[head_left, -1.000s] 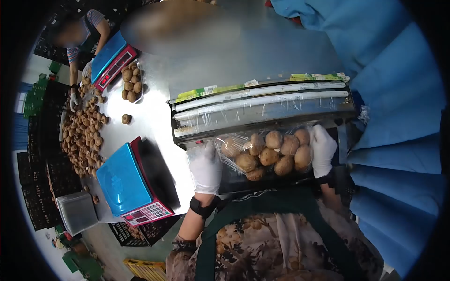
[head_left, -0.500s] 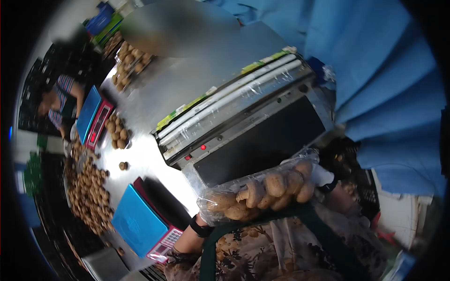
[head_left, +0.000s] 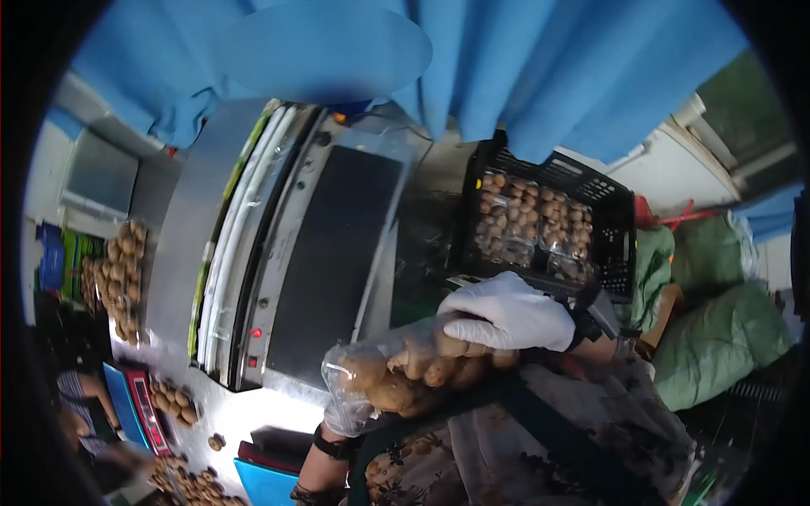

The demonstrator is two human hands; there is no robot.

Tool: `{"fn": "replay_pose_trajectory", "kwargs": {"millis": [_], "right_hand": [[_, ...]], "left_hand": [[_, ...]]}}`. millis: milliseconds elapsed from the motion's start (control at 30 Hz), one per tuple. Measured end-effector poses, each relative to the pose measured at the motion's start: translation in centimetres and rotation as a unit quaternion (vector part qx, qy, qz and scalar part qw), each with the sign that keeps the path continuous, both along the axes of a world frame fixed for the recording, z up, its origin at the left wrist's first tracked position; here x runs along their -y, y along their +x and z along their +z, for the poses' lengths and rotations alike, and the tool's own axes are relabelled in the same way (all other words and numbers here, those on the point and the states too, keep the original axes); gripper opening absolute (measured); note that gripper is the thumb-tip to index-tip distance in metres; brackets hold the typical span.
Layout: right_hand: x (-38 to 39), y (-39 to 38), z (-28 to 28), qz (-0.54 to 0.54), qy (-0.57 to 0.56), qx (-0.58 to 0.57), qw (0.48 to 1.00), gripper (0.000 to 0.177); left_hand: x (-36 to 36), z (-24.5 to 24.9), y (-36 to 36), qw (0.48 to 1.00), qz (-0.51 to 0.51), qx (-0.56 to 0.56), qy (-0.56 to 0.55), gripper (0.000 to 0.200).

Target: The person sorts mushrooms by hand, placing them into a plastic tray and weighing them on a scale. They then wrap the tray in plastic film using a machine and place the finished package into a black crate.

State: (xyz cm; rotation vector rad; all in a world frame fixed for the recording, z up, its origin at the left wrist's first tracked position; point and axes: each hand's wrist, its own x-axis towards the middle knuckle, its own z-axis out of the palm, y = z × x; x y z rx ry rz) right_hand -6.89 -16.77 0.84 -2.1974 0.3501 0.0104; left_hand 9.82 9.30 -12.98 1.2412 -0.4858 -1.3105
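Observation:
Close to my body is a clear-wrapped pack of brown mushrooms, tilted slightly. My right hand, in a white glove, lies over its right end with fingers closed on it. The gloved left hand supports the left end from below; its fingers are mostly hidden behind the film. Just beyond the pack stands a film-wrapping machine with a dark flat plate and white rollers.
To the right, a black crate contains several wrapped mushroom packs. Green sacks lie beyond it. Blue scales, loose mushrooms and another person's arm are at the lower left. A blue curtain hangs behind.
My view has swung right, bringing the black crate and green sacks into sight. The pack stays in both hands, and my right hand now shows on top of its right end.

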Motion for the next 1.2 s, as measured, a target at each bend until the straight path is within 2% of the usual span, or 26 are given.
{"fn": "replay_pose_trajectory", "kwargs": {"millis": [33,67,100,133,200,267,333,367,400,500,567,600,667,700,733,800,867,967,1033,1067,1133,1167,1200], "right_hand": [[0.1,-1.2,-1.1,-0.044,0.006,0.029,0.999,0.038],[0.7,-2.3,-2.0,-0.053,0.007,0.036,0.998,0.038],[1.5,-3.7,-3.1,-0.124,0.140,0.032,0.982,0.040],[2.4,-5.2,-4.5,-0.191,0.272,0.029,0.943,0.043],[5.4,-9.2,-9.0,-0.323,0.299,0.080,0.894,0.041],[8.6,-12.8,-10.7,-0.480,0.460,0.080,0.742,0.042],[11.9,-16.3,-16.9,-0.511,0.513,0.227,0.652,0.048],[13.4,-18.1,-20.4,-0.527,0.489,0.232,0.655,0.053],[14.8,-19.4,-24.1,-0.551,0.504,0.237,0.621,0.052],[16.4,-19.9,-28.8,-0.588,0.506,0.213,0.594,0.057],[17.7,-20.1,-32.7,-0.671,0.506,0.104,0.532,0.052],[17.8,-19.7,-33.3,-0.669,0.509,0.102,0.532,0.052],[17.3,-19.2,-34.3,-0.747,0.316,0.082,0.579,0.051],[18.5,-21.6,-40.9,-0.703,0.472,0.068,0.527,0.048],[18.5,-22.3,-41.5,-0.703,0.474,0.065,0.526,0.048],[18.1,-22.3,-41.9,-0.700,0.523,0.097,0.476,0.054],[17.8,-22.4,-41.5,-0.712,0.496,0.039,0.496,0.053],[17.1,-23.0,-46.6,-0.731,0.461,0.031,0.502,0.053],[16.9,-22.2,-47.9,-0.751,0.369,-0.035,0.546,0.057],[16.6,-22.4,-48.3,-0.751,0.370,-0.037,0.546,0.057],[16.0,-20.3,-42.1,-0.714,0.473,0.018,0.516,0.071],[16.1,-21.8,-47.4,-0.705,0.466,0.049,0.532,0.079],[16.4,-22.1,-48.7,-0.704,0.466,0.049,0.533,0.079]], "left_hand": [[1.8,2.0,-0.2,0.989,-0.008,0.148,0.010,0.041],[4.0,4.0,-0.3,0.987,0.016,0.162,0.009,0.041],[7.6,6.7,0.1,0.957,0.098,-0.273,0.004,0.050],[9.4,7.7,-0.1,0.966,0.115,-0.231,0.016,0.055],[11.8,7.5,-0.8,0.965,0.179,-0.194,0.003,0.052],[13.1,6.6,-1.8,0.973,0.171,-0.153,0.031,0.052],[14.2,5.7,-3.0,0.986,0.102,-0.103,0.079,0.049],[14.9,5.3,-4.0,0.984,0.091,-0.116,0.098,0.045],[15.4,4.9,-4.8,0.983,0.074,-0.130,0.108,0.044],[16.2,4.3,-6.5,0.983,0.013,-0.115,0.142,0.043],[16.3,4.8,-7.5,0.985,0.015,-0.086,0.149,0.043],[16.3,4.9,-7.8,0.986,0.014,-0.060,0.152,0.042],[15.7,4.3,-7.8,0.985,0.014,-0.063,0.162,0.040],[15.3,4.0,-8.0,0.983,0.043,-0.063,0.169,0.041],[14.8,3.9,-8.1,0.980,0.074,-0.063,0.176,0.042],[14.1,3.7,-8.2,0.977,0.086,-0.057,0.185,0.041],[13.4,3.2,-8.3,0.974,0.105,-0.062,0.189,0.042],[13.2,3.4,-8.5,0.970,0.123,-0.059,0.200,0.041],[13.4,3.3,-8.5,0.968,0.129,-0.052,0.209,0.041],[13.5,3.2,-8.5,0.968,0.127,-0.055,0.210,0.040],[13.7,3.1,-8.5,0.968,0.125,-0.058,0.212,0.040],[13.8,3.1,-8.5,0.969,0.116,-0.051,0.213,0.039],[13.9,3.1,-8.4,0.970,0.107,-0.045,0.214,0.039]]}}
